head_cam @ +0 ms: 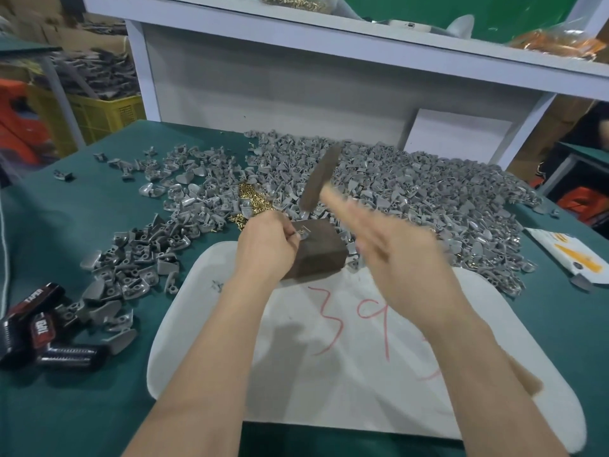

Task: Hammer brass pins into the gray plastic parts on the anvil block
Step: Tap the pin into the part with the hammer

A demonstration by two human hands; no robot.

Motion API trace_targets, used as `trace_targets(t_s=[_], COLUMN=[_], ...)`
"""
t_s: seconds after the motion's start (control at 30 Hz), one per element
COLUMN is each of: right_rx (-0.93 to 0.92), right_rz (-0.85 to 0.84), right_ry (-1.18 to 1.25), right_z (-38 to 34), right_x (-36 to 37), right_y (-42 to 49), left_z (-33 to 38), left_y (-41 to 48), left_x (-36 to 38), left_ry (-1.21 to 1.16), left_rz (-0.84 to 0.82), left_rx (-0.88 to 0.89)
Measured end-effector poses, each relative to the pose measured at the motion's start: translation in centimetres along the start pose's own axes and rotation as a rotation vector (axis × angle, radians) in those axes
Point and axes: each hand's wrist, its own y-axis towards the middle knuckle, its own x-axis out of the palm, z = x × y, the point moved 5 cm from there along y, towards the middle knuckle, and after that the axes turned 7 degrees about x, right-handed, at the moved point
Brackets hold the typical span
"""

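Observation:
A dark anvil block (318, 250) stands on a white board (329, 374) in front of me. My left hand (267, 247) pinches a small gray plastic part (304, 233) on the block's top left corner. My right hand (392, 255), blurred by motion, grips the wooden handle of a hammer (318, 179) whose dark head is raised above the block. A small heap of brass pins (252, 201) lies just behind my left hand. A big pile of gray plastic parts (412, 196) covers the green table behind and to the right of the block.
A smaller pile of gray parts (131, 258) lies left of the board, with several black cylinders (43, 338) at the near left edge. A white shelf (329, 31) overhangs the back. A paper packet (566, 255) lies at the right. A yellow crate (105, 117) stands beyond the table.

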Motion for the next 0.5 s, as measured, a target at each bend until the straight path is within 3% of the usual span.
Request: trace_targets(t_s=[0.1, 0.23, 0.4, 0.5], right_rx=[0.0, -0.047, 0.004, -0.046], right_rz=[-0.106, 0.175, -0.03, 0.147], right_ry=[-0.083, 0.024, -0.047, 0.01], right_z=[-0.4, -0.2, 0.0, 0.0], right_x=[0.8, -1.2, 0.8, -0.3], right_y=[-0.3, 0.4, -0.1, 0.2], left_z=[0.1, 0.2, 0.3, 0.2], left_y=[-0.1, -0.2, -0.1, -0.1], left_x=[-0.1, -0.1, -0.2, -0.1], left_ry=[-0.008, -0.01, 0.004, 0.003], left_rz=[-0.005, 0.007, -0.009, 0.003], left_rx=[0.006, -0.001, 0.002, 0.004])
